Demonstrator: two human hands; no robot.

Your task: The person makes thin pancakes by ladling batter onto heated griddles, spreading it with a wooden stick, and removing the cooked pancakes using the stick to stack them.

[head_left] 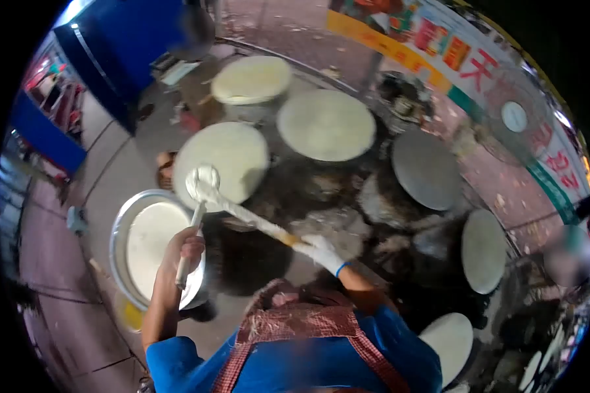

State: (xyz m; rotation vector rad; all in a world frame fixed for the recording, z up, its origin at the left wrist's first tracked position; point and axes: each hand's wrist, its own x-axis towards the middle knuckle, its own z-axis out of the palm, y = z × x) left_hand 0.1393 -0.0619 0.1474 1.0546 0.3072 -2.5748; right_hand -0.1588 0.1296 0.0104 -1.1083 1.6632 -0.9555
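Presently, left hand [188, 247]: bare, curled snugly round a pale-handled tool [198, 214], butt projecting from the near side of the fist.
Right hand [321, 252]: white-gloved, wrapped on the near end of a coated stick [255, 221]; exact finger placement too small to tell.
Tool heads: ahead of the left grip, ahead and left of the right; they overlap in one pale-smeared mass, so which tool bears the rounded head cannot be told, nor whether it touches below.
Griddle [226, 147]: round, pale-topped, just ahead of the left grip, lying under the tool heads.
Basin [119, 236]: metal, below and left of the left grip; contains pale batter [149, 239], apparently liquid.
Dark disc [426, 170]: ahead and right of the right grip.
Apron [301, 324]: checked, on the near side of both grips.
Handling, pale-handled tool: probably stiff and light, head-heavy if loaded; best held mid-handle.
Handling, coated stick: likely rigid, slippery where smeared; hold at the yellowish near end.
Fragility: neither tool seems delicate; the soft coating would smear.
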